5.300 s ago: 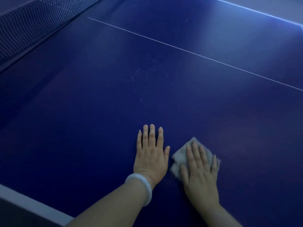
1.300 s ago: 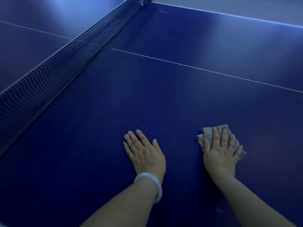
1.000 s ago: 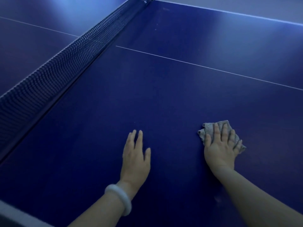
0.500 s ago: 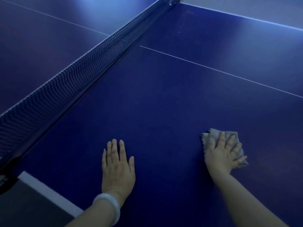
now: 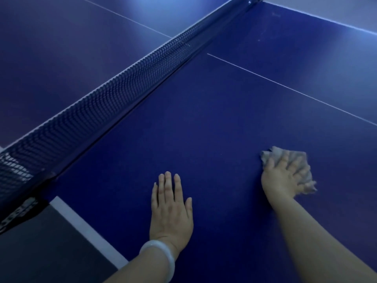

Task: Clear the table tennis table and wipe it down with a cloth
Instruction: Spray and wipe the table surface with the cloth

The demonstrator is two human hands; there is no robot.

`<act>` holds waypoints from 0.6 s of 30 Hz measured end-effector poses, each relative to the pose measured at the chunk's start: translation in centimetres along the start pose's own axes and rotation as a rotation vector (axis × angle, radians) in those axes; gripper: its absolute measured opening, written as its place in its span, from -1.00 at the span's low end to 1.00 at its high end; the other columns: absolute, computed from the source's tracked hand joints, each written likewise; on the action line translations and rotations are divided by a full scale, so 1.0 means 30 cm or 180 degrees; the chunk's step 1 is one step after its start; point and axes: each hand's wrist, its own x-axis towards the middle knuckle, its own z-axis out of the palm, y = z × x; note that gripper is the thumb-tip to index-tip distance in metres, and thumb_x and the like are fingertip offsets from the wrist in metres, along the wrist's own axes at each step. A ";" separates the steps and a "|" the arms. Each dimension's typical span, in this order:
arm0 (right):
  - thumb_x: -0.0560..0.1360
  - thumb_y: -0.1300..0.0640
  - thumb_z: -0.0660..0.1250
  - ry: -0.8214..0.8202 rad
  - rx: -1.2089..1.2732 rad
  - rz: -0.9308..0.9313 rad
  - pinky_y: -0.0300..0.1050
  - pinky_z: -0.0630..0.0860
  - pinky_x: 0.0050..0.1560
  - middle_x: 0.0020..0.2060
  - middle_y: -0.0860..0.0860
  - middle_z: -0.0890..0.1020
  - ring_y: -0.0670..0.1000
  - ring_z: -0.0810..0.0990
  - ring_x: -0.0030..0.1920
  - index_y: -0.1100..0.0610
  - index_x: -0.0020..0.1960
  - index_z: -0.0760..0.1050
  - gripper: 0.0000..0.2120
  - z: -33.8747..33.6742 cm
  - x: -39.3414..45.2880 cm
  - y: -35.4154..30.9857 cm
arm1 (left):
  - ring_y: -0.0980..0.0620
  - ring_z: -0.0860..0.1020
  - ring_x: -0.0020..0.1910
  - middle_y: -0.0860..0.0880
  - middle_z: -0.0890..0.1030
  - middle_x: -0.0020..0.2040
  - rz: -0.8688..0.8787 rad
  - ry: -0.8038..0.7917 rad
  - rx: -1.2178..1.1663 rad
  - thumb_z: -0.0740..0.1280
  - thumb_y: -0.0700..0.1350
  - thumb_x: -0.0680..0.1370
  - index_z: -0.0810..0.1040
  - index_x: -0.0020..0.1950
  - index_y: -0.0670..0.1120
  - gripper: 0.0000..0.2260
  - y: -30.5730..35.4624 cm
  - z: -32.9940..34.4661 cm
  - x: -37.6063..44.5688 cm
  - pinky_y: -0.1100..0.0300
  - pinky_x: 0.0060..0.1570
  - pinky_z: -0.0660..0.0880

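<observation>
The blue table tennis table (image 5: 204,123) fills the head view. My right hand (image 5: 283,176) presses a crumpled grey cloth (image 5: 304,176) flat against the surface at the lower right, fingers spread over it; the hand and cloth are blurred. My left hand (image 5: 171,209) rests flat on the table near the front edge, fingers straight and together, a white bangle on its wrist. The cloth pokes out past the right hand's fingertips and to its right.
The black net (image 5: 114,94) runs diagonally from the lower left to the top right, with its clamp (image 5: 18,209) at the table's near edge. A white centre line (image 5: 285,88) crosses the right half. Dark floor (image 5: 40,252) lies beyond the white edge stripe.
The view has swung left, bringing the net and table edge closer. My left hand shifted along the front edge and lies flat. My right hand keeps sliding the cloth on the surface.
</observation>
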 end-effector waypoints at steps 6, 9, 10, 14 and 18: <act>0.62 -0.23 -0.20 -0.0420 -0.0183 -0.2386 0.14 -0.52 0.38 0.56 -0.09 -0.29 0.05 -0.36 0.54 -0.15 0.57 -0.22 -0.44 0.085 -0.129 -0.284 | -0.13 -0.14 0.57 -0.19 -0.09 0.59 -0.0002 0.0039 0.0139 -0.32 0.12 0.57 -0.12 0.57 -0.16 -0.38 0.003 0.000 0.000 -0.09 0.54 -0.11; 0.61 -0.25 -0.18 -0.0440 -0.0489 -0.3123 0.15 -0.44 0.47 0.54 -0.17 -0.32 -0.04 -0.41 0.52 -0.25 0.52 -0.32 -0.46 0.084 -0.123 -0.144 | -0.13 -0.13 0.57 -0.19 -0.07 0.59 -0.0006 0.0036 0.0093 -0.30 0.13 0.58 -0.10 0.57 -0.16 -0.38 0.000 0.003 0.000 -0.09 0.53 -0.11; 0.61 -0.24 -0.18 -0.0378 -0.0545 -0.3093 0.18 -0.37 0.49 0.54 -0.18 -0.33 -0.04 -0.40 0.52 -0.26 0.50 -0.34 -0.47 0.068 -0.091 -0.083 | -0.12 -0.13 0.57 -0.18 -0.07 0.59 -0.0002 0.0048 0.0068 -0.30 0.13 0.58 -0.09 0.57 -0.16 -0.38 -0.001 0.005 0.001 -0.09 0.53 -0.12; 0.64 -0.18 -0.12 -0.0070 -0.0325 -0.1347 0.33 -0.24 0.47 0.57 -0.06 -0.25 0.09 -0.26 0.56 -0.14 0.58 -0.19 -0.45 -0.005 0.051 0.062 | -0.11 -0.20 0.57 -0.18 -0.13 0.59 0.0038 0.0048 -0.0006 -0.35 0.13 0.58 -0.16 0.57 -0.15 -0.38 -0.004 0.012 -0.001 -0.08 0.53 -0.16; 0.63 -0.22 -0.18 -0.0166 -0.0204 -0.0606 0.37 -0.28 0.46 0.57 0.04 -0.26 0.18 -0.27 0.55 -0.06 0.59 -0.20 -0.41 0.014 0.013 -0.105 | -0.12 -0.18 0.57 -0.18 -0.12 0.59 0.0001 0.0040 0.0044 -0.33 0.13 0.58 -0.14 0.57 -0.16 -0.38 -0.003 0.010 -0.001 -0.09 0.53 -0.16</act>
